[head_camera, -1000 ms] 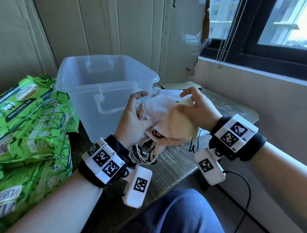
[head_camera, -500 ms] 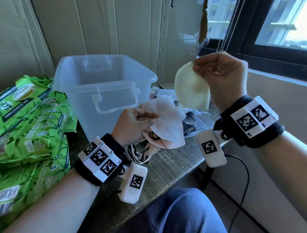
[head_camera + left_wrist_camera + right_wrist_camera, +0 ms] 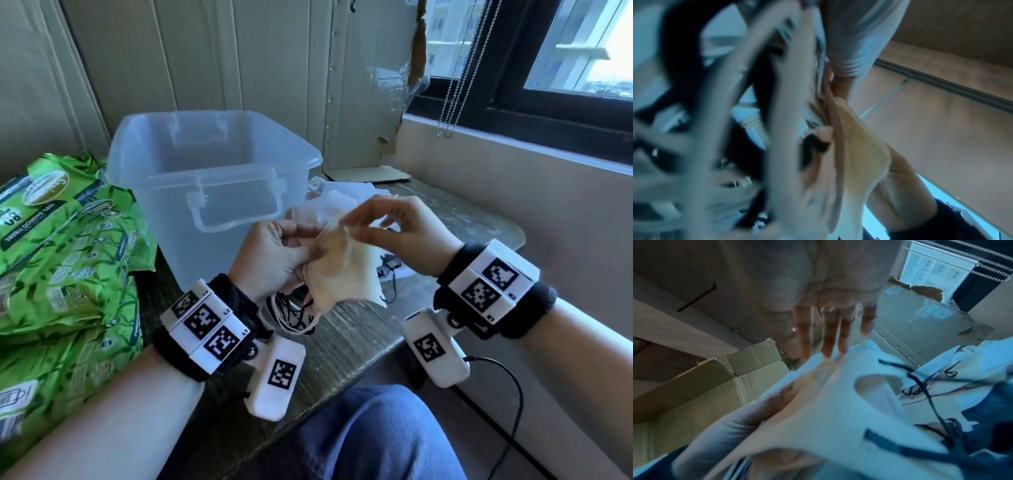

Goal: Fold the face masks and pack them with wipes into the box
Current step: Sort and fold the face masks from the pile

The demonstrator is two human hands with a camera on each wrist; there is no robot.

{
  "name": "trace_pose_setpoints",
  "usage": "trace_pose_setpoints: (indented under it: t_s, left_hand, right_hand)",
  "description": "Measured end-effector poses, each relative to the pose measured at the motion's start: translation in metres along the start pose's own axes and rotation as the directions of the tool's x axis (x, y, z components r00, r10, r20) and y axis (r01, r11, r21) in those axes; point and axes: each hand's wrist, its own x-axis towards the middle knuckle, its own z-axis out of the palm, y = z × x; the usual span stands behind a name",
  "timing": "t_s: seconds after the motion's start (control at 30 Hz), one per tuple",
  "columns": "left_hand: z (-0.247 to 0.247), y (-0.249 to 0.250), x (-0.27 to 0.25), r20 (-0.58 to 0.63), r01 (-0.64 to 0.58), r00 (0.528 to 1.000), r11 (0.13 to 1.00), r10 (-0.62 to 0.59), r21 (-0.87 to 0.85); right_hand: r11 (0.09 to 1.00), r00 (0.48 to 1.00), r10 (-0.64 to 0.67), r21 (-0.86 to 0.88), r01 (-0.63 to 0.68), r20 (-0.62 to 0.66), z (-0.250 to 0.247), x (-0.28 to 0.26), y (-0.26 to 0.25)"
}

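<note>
- Head view: the left hand (image 3: 274, 253) is curled round a bunch of face masks (image 3: 339, 274) above the near edge of the wooden table (image 3: 346, 342), with white and black ear loops (image 3: 291, 315) hanging below the fist.
- The cream mask lies on the outside of the bunch. The right hand (image 3: 400, 233) meets its top edge, thumb and forefinger closing on the cloth while the other fingers spread loosely above.
- The clear plastic box (image 3: 212, 178) stands open just behind the hands, handle side toward the person. Green wipes packs (image 3: 65, 260) are stacked on the left, well apart from the box. More white masks (image 3: 335, 198) lie on the table beside the box, past the hands.
- Left wrist view: heavily blurred. It shows what the head view hides, the underside of the bunch: ear loops (image 3: 694, 81) crossing close to the lens, and the cream mask's folded edge (image 3: 865, 152) pressed between fingers. The box and wipes are not seen here.
- Right wrist view: the right hand's fingers (image 3: 828, 331) reach straight down onto the upper rim of a pale mask (image 3: 838, 410), and the left hand's fingers (image 3: 756, 410) support it from below. Black loops (image 3: 925, 386) trail off to the right.
- Cardboard boxes (image 3: 748, 369) show only in this view.
</note>
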Motion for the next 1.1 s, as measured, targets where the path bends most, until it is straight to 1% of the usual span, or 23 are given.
trace_pose_setpoints:
  t_s: [0.03, 0.07, 0.17, 0.23, 0.3, 0.33, 0.43, 0.47, 0.5, 0.53, 0.57, 0.63, 0.7, 0.77, 0.87, 0.97, 1.03, 1.1]
  left_hand:
    - [0.001, 0.001, -0.001, 0.002, -0.005, 1.000, 1.000, 0.005, -0.010]
    - [0.003, 0.002, -0.001, -0.007, -0.022, 1.000, 1.000, 0.022, 0.004]
    - [0.001, 0.002, 0.000, -0.039, -0.087, 0.995, 0.990, 0.091, 0.110]
    - [-0.001, 0.001, 0.001, -0.039, -0.103, 0.993, 0.981, 0.111, 0.162]
    - [-0.002, -0.002, 0.002, -0.048, -0.101, 0.993, 0.975, 0.112, 0.198]
    - [-0.002, -0.002, 0.001, -0.054, -0.088, 0.993, 0.975, 0.101, 0.205]
    - [-0.001, 0.000, 0.000, -0.050, -0.045, 0.997, 0.987, 0.054, 0.157]
    - [0.000, 0.001, -0.001, -0.040, -0.031, 0.999, 0.989, 0.037, 0.143]
    - [0.001, 0.001, -0.002, -0.021, -0.016, 1.000, 0.991, 0.019, 0.135]
    - [0.001, 0.002, -0.002, 0.007, -0.006, 1.000, 0.991, 0.005, 0.136]
    - [0.002, 0.002, -0.003, 0.037, -0.007, 0.999, 0.989, 0.001, 0.147]
    - [0.003, 0.001, -0.005, 0.095, -0.023, 0.995, 0.983, 0.006, 0.182]
    - [0.004, 0.000, -0.006, 0.124, -0.033, 0.992, 0.981, 0.009, 0.190]
    - [0.005, -0.002, -0.007, 0.156, -0.037, 0.988, 0.982, 0.008, 0.185]
    - [0.007, -0.004, -0.009, 0.193, -0.044, 0.981, 0.981, 0.007, 0.187]
    - [0.006, -0.004, -0.008, 0.169, -0.056, 0.985, 0.973, 0.018, 0.222]
    - [0.005, -0.003, -0.008, 0.135, -0.075, 0.990, 0.965, 0.042, 0.250]
    - [0.005, -0.003, -0.007, 0.109, -0.116, 0.990, 0.959, 0.091, 0.257]
  right_hand:
    - [0.997, 0.997, 0.016, -0.069, -0.021, -0.078, 0.001, 0.003, 0.003]
    - [0.992, 0.993, 0.044, -0.113, -0.056, -0.108, 0.002, 0.005, 0.004]
    - [0.982, 0.986, 0.153, -0.097, -0.159, -0.067, 0.005, 0.009, 0.007]
    - [0.983, 0.983, 0.178, -0.046, -0.179, -0.037, 0.007, 0.008, 0.007]
    - [0.986, 0.986, 0.164, -0.033, -0.165, -0.035, 0.008, 0.008, 0.009]
    - [0.988, 0.988, 0.143, -0.048, -0.146, -0.062, 0.008, 0.008, 0.010]
    - [0.995, 0.976, 0.026, -0.088, -0.045, -0.215, -0.001, 0.012, 0.011]
    - [0.999, 0.977, -0.008, -0.044, -0.001, -0.213, -0.006, 0.013, 0.009]
    - [0.999, 0.984, -0.026, 0.031, 0.032, -0.174, -0.010, 0.014, 0.007]
    - [0.996, 0.995, -0.034, 0.084, 0.042, -0.098, -0.015, 0.014, 0.004]
    - [0.996, 0.999, -0.032, 0.081, 0.032, 0.001, -0.019, 0.015, 0.000]
    - [0.995, 0.983, -0.012, -0.091, 0.029, 0.186, -0.021, 0.016, -0.009]
    - [0.956, 0.963, 0.019, -0.286, 0.061, 0.268, -0.019, 0.020, -0.018]
    - [0.917, 0.949, 0.046, -0.391, 0.084, 0.311, -0.016, 0.024, -0.026]
    - [0.863, 0.957, 0.030, -0.490, 0.121, 0.289, -0.012, 0.029, -0.034]
    - [0.809, 0.974, -0.014, -0.570, 0.144, 0.226, -0.010, 0.029, -0.036]
    - [0.799, 0.986, -0.071, -0.583, 0.147, 0.151, -0.008, 0.027, -0.034]
    - [0.815, 0.985, -0.148, -0.555, 0.169, 0.083, -0.006, 0.025, -0.030]
